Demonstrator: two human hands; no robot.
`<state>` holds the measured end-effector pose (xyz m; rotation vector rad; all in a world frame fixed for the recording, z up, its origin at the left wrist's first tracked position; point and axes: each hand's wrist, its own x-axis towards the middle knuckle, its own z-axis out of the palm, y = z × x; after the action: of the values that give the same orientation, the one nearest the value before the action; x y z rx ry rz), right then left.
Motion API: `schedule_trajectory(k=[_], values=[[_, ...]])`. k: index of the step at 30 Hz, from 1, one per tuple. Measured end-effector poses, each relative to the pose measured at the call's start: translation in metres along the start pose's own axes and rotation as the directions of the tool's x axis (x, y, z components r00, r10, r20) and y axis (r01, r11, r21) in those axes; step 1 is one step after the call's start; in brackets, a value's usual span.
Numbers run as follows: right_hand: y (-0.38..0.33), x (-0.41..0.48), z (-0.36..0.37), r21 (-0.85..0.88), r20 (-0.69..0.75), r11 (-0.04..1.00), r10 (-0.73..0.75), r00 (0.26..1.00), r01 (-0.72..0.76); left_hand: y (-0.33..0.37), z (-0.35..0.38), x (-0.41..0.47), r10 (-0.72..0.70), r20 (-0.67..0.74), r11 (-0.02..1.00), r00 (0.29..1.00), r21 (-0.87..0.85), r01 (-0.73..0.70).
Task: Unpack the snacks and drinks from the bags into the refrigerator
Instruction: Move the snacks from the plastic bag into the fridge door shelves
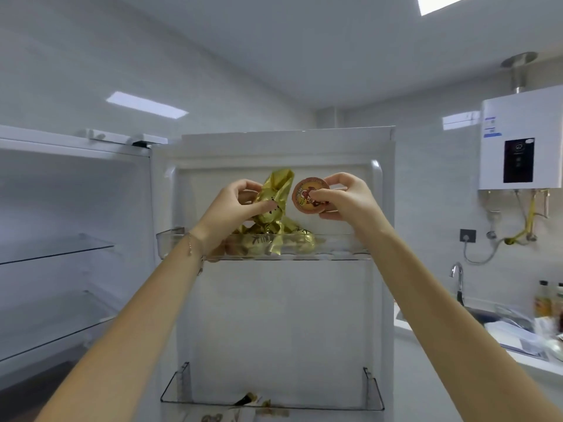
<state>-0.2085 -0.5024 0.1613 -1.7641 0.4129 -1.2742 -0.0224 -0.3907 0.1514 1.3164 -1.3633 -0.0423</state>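
Both bare forearms rise from the lower corners toward frame centre. Left hand (240,202) grips a gold packet (278,185); right hand (345,196) pinches a round snack cup (306,187), fingers curled.

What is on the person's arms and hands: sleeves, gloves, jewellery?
Both forearms are bare, no sleeves in view. The left hand and right hand have no gloves. A thin chain bracelet circles the left wrist; the right wrist shows nothing.
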Motion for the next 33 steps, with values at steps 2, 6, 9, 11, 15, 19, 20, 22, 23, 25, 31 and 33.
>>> schedule_trajectory(k=[2, 6, 9, 11, 15, 19, 20, 22, 23, 25, 31, 33], values=[[0.003, 0.006, -0.008, -0.063, -0.022, 0.998, 0.009, 1.000, -0.010, -0.005, 0.004, 0.001, 0.033, -0.004, 0.995, 0.999, 0.091, -0.033], [0.013, 0.009, -0.016, -0.163, -0.032, 0.986, 0.038, 0.999, -0.042, -0.009, 0.006, 0.004, 0.070, -0.027, 0.978, 0.997, 0.198, -0.063], [0.021, 0.008, -0.017, -0.249, -0.020, 0.968, 0.029, 0.999, -0.034, -0.009, 0.007, 0.005, 0.067, 0.007, 0.960, 0.998, 0.272, -0.066], [0.024, 0.008, -0.016, -0.283, -0.011, 0.959, 0.017, 1.000, -0.020, -0.008, 0.008, 0.004, 0.068, 0.003, 0.948, 0.998, 0.310, -0.066], [0.025, 0.010, -0.017, -0.358, -0.022, 0.934, -0.022, 1.000, 0.012, -0.010, 0.015, 0.000, 0.063, 0.042, 0.936, 0.997, 0.343, -0.073], [0.027, 0.012, -0.021, -0.384, -0.032, 0.923, -0.046, 0.998, 0.030, -0.008, 0.018, 0.001, 0.013, 0.152, 0.920, 0.988, 0.384, -0.072], [0.028, 0.013, -0.022, -0.399, -0.016, 0.917, -0.037, 0.999, 0.027, -0.008, 0.018, 0.001, 0.004, 0.170, 0.914, 0.985, 0.400, -0.073], [0.030, 0.013, -0.022, -0.448, 0.018, 0.894, -0.011, 1.000, 0.018, -0.007, 0.017, 0.000, 0.005, 0.181, 0.907, 0.983, 0.413, -0.081], [0.030, 0.013, -0.022, -0.476, 0.029, 0.880, -0.003, 1.000, 0.017, -0.007, 0.017, 0.000, 0.013, 0.179, 0.906, 0.984, 0.414, -0.087], [0.031, 0.013, -0.023, -0.534, 0.034, 0.845, -0.008, 0.999, 0.025, -0.007, 0.016, 0.000, 0.025, 0.171, 0.899, 0.985, 0.428, -0.097], [0.033, 0.012, -0.028, -0.705, 0.035, 0.708, -0.016, 0.999, 0.036, -0.008, 0.017, -0.002, 0.029, 0.170, 0.897, 0.985, 0.430, -0.101], [0.035, 0.012, -0.029, -0.730, 0.046, 0.682, -0.013, 0.999, 0.043, -0.009, 0.018, -0.003, 0.042, 0.168, 0.897, 0.985, 0.427, -0.111]])
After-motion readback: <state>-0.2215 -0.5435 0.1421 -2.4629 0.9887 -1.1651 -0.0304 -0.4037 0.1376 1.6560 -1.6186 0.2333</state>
